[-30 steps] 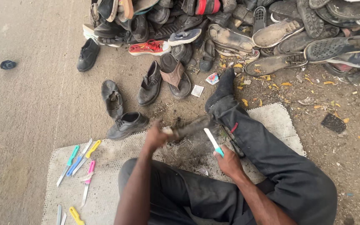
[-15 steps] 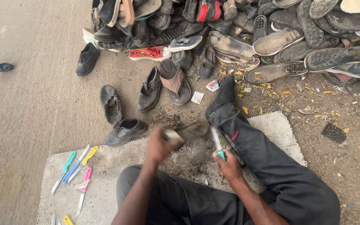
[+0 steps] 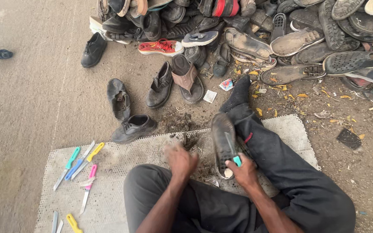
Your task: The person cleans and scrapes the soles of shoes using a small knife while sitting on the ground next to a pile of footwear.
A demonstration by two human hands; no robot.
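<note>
Head view, looking down at your lap.

Right hand (image 3: 243, 171): closed around a knife with a teal handle (image 3: 237, 161); the blade runs up and slightly left from the fist, lying against the sole of the dark shoe (image 3: 222, 142). The hand also presses on the shoe's near end.

Left hand (image 3: 180, 160): blurred, fingers curled. You cannot tell from this frame whether it holds anything; it sits on the perforated mat (image 3: 109, 190), just left of the shoe and not clearly touching it.

Dark shoe: sole up, between your two hands, leaning against your outstretched right leg (image 3: 281, 159). Long axis runs away from you, heel end near the right hand, toe end pointing toward the shoe pile (image 3: 255, 30). The right hand is the nearer one, in contact; the left is just beside.

Surroundings: spare knives with coloured handles (image 3: 80, 162) lie on the mat well to the left. A black lace-up shoe (image 3: 133, 127) rests at the mat's far edge.
</note>
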